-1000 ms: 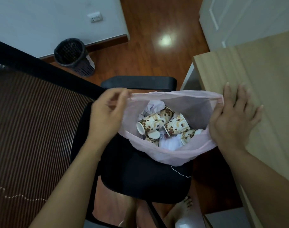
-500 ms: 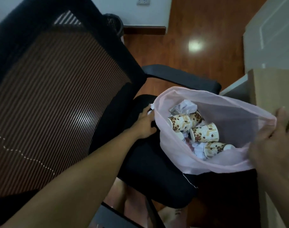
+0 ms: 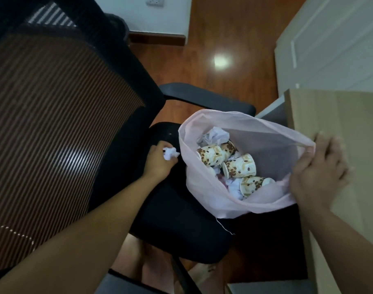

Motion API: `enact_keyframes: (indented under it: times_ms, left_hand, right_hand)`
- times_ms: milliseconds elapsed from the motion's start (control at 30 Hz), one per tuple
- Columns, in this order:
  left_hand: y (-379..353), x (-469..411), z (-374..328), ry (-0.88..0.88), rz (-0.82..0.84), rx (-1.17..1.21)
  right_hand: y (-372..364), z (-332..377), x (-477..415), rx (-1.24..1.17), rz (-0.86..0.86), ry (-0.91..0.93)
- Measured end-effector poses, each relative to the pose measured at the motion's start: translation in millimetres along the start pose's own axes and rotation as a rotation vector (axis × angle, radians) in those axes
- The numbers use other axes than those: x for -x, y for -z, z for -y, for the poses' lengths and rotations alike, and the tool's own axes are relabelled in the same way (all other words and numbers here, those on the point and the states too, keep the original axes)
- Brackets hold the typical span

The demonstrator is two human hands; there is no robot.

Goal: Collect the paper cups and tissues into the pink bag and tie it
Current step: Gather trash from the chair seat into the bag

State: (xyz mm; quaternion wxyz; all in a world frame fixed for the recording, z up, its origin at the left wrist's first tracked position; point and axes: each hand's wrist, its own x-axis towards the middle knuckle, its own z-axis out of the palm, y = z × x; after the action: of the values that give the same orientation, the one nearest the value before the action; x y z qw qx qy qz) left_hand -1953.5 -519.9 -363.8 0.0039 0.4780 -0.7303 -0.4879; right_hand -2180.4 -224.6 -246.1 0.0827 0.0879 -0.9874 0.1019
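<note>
From the head camera: grips a crumpled tissue (image 3: 171,153) in the left hand (image 3: 159,164), fingers curled round it, just left of the pink bag (image 3: 266,143) and above the black chair seat (image 3: 177,230); pinches the bag's right rim with the right hand (image 3: 317,177) at the edge of the wooden desk (image 3: 340,115), thumb over the rim, fingers close together and blurred; holds the bag open-mouthed over the seat, between mesh chair back (image 3: 54,124) and desk; shows inside several spotted paper cups (image 3: 239,166) on their sides among white tissues (image 3: 215,134).
</note>
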Motion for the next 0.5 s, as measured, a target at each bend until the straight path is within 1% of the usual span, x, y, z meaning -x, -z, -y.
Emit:
enact_keyframes:
  times_ms: [233, 367, 433, 500]
  left_hand:
    - [24.7, -6.2, -49.7, 0.071, -0.116, 0.428]
    - [44.2, -6.5, -103.9, -0.015, -0.149, 0.749]
    - [56.5, -2.2, -135.2, -0.077, -0.092, 0.906]
    - [64.7, 8.2, -163.2, -0.174, 0.057, 0.989]
  right_hand:
    - [3.3, 1.8, 0.1, 0.021, -0.003, -0.006]
    - [6.3, 3.0, -0.5, 0.025, 0.021, -0.001]
    - [8.1, 4.0, -0.2, 0.026, 0.021, -0.001]
    - [9.7, 5.4, 0.5, 0.027, 0.017, -0.004]
